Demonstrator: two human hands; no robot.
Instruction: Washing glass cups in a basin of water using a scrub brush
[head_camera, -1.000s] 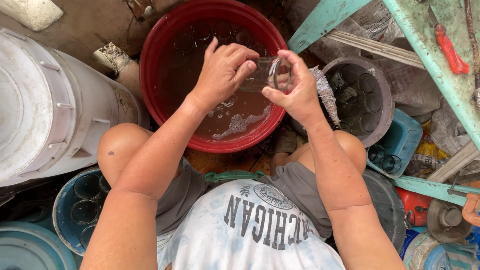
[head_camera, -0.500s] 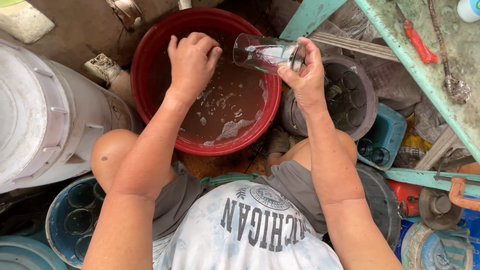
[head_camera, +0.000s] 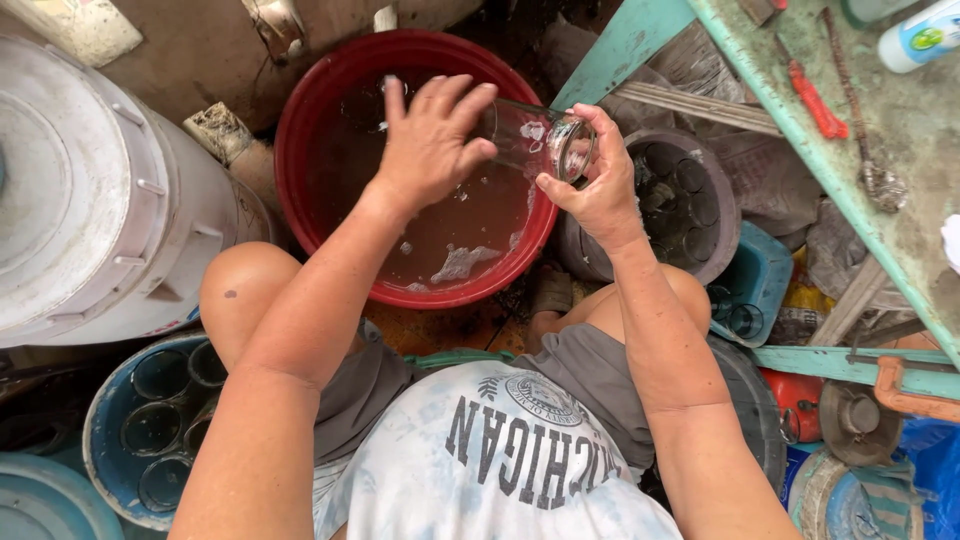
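Note:
A clear drinking glass lies on its side in the air over the right rim of a red basin filled with murky brown water. My right hand grips the glass around its mouth end. My left hand is spread, its fingertips resting on the base end of the glass. Bits of foam float on the water under both hands.
A grey tub with several glasses stands right of the basin, a blue tub with glasses at lower left. A large white drum fills the left. A green bench with red-handled tools runs along the right.
Both hands have come up out of the water with the glass. My left hand, briefly off the glass, has returned to its base. The glass now lies sideways over the basin's right rim.

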